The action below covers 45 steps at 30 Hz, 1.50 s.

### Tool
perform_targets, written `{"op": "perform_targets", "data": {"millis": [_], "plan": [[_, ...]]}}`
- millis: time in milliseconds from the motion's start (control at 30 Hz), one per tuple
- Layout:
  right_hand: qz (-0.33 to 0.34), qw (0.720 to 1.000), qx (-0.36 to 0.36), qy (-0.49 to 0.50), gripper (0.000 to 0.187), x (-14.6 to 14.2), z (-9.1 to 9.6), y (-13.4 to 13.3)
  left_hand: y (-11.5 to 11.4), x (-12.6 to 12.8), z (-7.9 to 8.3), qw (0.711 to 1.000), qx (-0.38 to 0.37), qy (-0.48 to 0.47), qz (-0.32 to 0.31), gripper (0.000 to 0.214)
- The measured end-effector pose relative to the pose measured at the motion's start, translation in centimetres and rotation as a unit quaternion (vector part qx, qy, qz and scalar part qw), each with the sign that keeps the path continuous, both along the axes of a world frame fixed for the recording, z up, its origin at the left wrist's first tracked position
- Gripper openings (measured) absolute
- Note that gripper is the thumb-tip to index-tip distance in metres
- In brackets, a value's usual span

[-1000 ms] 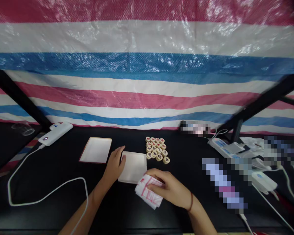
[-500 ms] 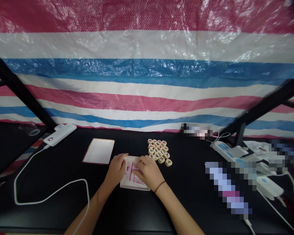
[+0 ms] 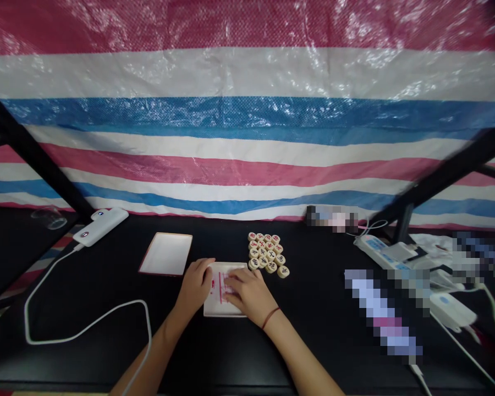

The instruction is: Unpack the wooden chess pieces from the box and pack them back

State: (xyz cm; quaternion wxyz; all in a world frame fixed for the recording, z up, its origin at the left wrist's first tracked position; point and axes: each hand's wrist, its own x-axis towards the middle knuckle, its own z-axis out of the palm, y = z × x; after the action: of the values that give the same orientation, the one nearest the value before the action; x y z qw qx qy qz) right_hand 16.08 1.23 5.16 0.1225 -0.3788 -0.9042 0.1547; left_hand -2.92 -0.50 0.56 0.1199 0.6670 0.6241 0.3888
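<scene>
While the right hand (image 3: 249,294), fingers flat, covers most of the red-lined sheet (image 3: 220,286) in the white tray (image 3: 215,311), the left hand (image 3: 196,286) rests open at its left edge, game pieces (image 3: 268,256) just beyond.

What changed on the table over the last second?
The right hand carried the folded paper chessboard from beside the shallow white box into it and now presses it down. The left hand stayed on the box's left edge. The lid and the xiangqi pieces did not move.
</scene>
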Motion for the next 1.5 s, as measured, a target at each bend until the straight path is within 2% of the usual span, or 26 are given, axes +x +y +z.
{"op": "perform_targets", "data": {"millis": [100, 200, 300, 367, 500, 700, 800, 900, 1033, 1167, 1267, 1333, 1400, 1433, 1500], "plan": [[-0.009, 0.999, 0.009, 0.049, 0.026, 0.7, 0.5, 0.4, -0.1, 0.1, 0.2, 1.0, -0.01, 0.003, -0.004, 0.029], [-0.083, 0.993, 0.049, 0.071, 0.03, 1.4, 1.5, 2.5, -0.2, 0.2, 0.6, 1.0, -0.025, 0.011, -0.013, 0.028], [-0.203, 0.978, 0.054, 0.0, 0.037, 1.4, 2.7, 6.1, -0.2, 0.3, 1.0, 0.999, -0.033, 0.016, -0.016, 0.029], [-0.243, 0.966, 0.018, -0.084, 0.044, 0.7, 3.5, 8.5, -0.3, 0.4, 1.3, 0.999, -0.041, 0.017, -0.018, 0.029], [-0.244, 0.948, -0.038, -0.2, 0.04, -1.1, 4.3, 11.6, -0.4, 0.3, 1.6, 0.997, -0.064, 0.017, -0.037, 0.028], [-0.225, 0.939, -0.084, -0.244, 0.048, -2.6, 4.4, 13.2, -0.5, 0.2, 2.1, 0.997, -0.07, 0.015, -0.039, 0.027], [-0.22, 0.935, -0.103, -0.259, 0.039, -2.9, 4.5, 13.8, -0.5, 0.2, 2.2, 0.996, -0.075, 0.018, -0.043, 0.027], [-0.216, 0.934, -0.107, -0.264, 0.033, -2.9, 4.8, 14.0, -0.4, 0.2, 2.2, 0.996, -0.079, 0.021, -0.047, 0.028], [-0.221, 0.934, -0.103, -0.262, 0.041, -2.3, 5.0, 13.8, -0.4, 0.2, 2.4, 0.995, -0.088, 0.026, -0.05, 0.028], [-0.229, 0.933, -0.103, -0.26, 0.036, -2.1, 5.1, 13.9, -0.4, 0.2, 2.5, 0.994, -0.09, 0.026, -0.052, 0.028], [-0.233, 0.939, -0.083, -0.238, 0.032, -2.2, 5.8, 13.6, -0.4, 0.2, 2.4, 0.995, -0.08, 0.024, -0.052, 0.027], [-0.223, 0.951, -0.056, -0.208, 0.033, -2.2, 6.4, 12.4, -0.4, 0.2, 2.2, 0.996, -0.072, 0.017, -0.053, 0.026], [-0.175, 0.973, -0.038, -0.146, 0.034, -2.0, 6.5, 10.2, -0.3, 0.1, 1.9, 0.997, -0.06, -0.009, -0.051, 0.027], [-0.127, 0.988, -0.033, -0.085, 0.034, -2.0, 6.3, 8.8, -0.3, 0.0, 1.7, 0.997, -0.052, -0.03, -0.05, 0.029], [-0.037, 0.998, -0.059, 0.009, 0.029, -1.8, 5.3, 5.9, -0.2, -0.2, 1.5, 0.996, -0.039, -0.074, -0.044, 0.032]]}}
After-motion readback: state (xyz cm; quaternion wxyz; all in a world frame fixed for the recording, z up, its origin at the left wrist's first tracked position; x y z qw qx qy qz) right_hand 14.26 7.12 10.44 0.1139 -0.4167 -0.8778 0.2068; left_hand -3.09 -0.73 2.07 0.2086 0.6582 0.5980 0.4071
